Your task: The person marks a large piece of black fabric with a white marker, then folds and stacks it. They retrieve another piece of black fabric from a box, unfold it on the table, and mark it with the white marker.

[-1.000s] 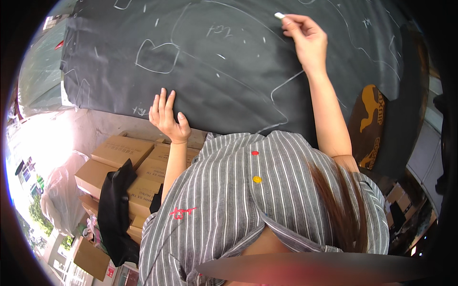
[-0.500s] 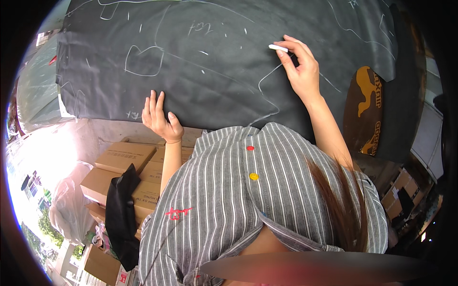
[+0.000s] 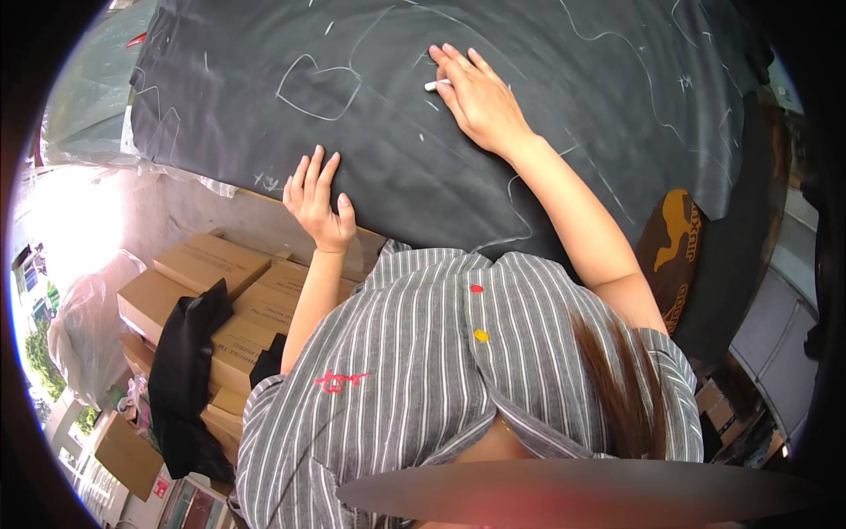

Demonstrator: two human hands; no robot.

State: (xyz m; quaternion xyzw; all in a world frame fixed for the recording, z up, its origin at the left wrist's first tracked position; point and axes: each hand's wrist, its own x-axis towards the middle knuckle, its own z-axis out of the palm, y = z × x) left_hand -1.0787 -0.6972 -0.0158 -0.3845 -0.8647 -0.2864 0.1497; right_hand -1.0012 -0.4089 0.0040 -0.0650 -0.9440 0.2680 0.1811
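Note:
A large black sheet (image 3: 414, 189), leather-like and covered in white chalk lines, is spread out in front of me. My right hand (image 3: 483, 104) lies over its middle with a short white stick of chalk (image 3: 431, 86) held between thumb and fingers, the chalk's end showing on the left side. At the sheet's near edge rests my left hand (image 3: 319, 207), fingers stretched and slightly apart, holding nothing. A closed, pocket-like chalk outline (image 3: 319, 117) sits beyond it. Long curved chalk lines run across the right part, and one wavy line passes under my right forearm.
Cardboard boxes (image 3: 211, 264) are stacked below the sheet at left, with a black cloth piece (image 3: 189, 379) draped over them. A clear plastic bag (image 3: 92, 326) hangs beside them. At right is a dark brown panel (image 3: 674, 238) with a yellow animal figure.
My right hand has moved left across the sheet with the chalk, turning more palm-down. My left hand stays at the near edge. The whole view has turned slightly.

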